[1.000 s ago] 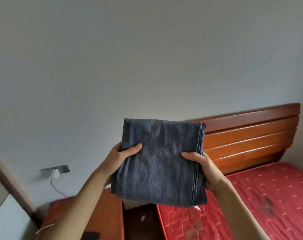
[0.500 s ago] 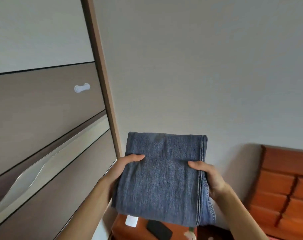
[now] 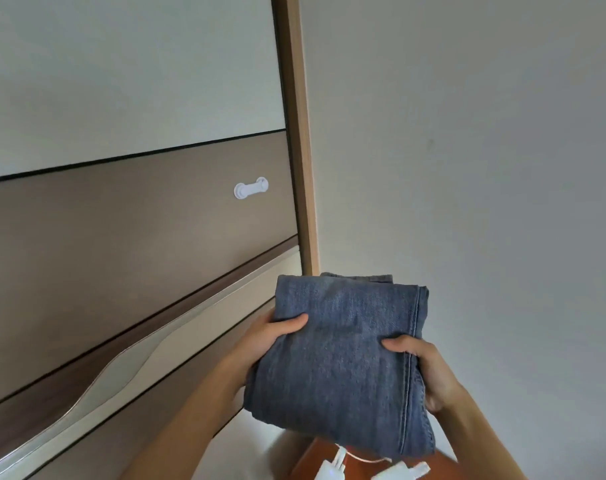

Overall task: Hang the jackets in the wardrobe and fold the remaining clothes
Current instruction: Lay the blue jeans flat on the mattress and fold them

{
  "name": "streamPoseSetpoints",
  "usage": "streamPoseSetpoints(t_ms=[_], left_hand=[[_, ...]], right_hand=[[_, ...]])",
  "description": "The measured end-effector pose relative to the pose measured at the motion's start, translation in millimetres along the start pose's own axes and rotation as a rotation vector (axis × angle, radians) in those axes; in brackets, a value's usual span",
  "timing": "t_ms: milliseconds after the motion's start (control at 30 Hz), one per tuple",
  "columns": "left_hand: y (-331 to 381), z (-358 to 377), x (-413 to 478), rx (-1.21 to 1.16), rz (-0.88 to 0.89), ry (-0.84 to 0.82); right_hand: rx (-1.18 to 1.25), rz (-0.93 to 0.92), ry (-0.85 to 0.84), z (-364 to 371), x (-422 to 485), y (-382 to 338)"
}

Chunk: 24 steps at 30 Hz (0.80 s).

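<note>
A folded pair of blue jeans (image 3: pixel 343 362) is held up in front of me, in the lower middle of the head view. My left hand (image 3: pixel 274 336) grips its left edge, thumb lying on top of the denim. My right hand (image 3: pixel 423 368) grips the right edge along the seam, thumb on top too. The wardrobe (image 3: pixel 132 237) fills the left half of the view, its brown and cream doors closed, with a wooden side post (image 3: pixel 300 133) just behind the jeans.
A small white handle (image 3: pixel 251 188) sits on the wardrobe door. A plain grey wall (image 3: pixel 468 150) takes up the right half. Below the jeans is an orange-brown bedside table (image 3: pixel 315 460) with white chargers and a cable (image 3: pixel 332 471) on it.
My view has swung left from the bed and headboard to the wardrobe. Both hands keep the same hold on the folded jeans, which now sit closer to the wardrobe's side post.
</note>
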<state>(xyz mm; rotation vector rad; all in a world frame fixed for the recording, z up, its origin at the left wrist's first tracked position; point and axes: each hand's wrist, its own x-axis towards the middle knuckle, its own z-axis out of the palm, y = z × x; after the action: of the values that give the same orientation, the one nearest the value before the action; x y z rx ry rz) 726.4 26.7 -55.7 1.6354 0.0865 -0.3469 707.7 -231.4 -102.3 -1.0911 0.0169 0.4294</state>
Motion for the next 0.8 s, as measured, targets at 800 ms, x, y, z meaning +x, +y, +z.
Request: streamPoseSetpoints(t_ms=[800], left_hand=[[102,-26,308,2.25,0.528,0.231]], right_hand=[[-0.099,-0.152,0.316,-26,161,-63]])
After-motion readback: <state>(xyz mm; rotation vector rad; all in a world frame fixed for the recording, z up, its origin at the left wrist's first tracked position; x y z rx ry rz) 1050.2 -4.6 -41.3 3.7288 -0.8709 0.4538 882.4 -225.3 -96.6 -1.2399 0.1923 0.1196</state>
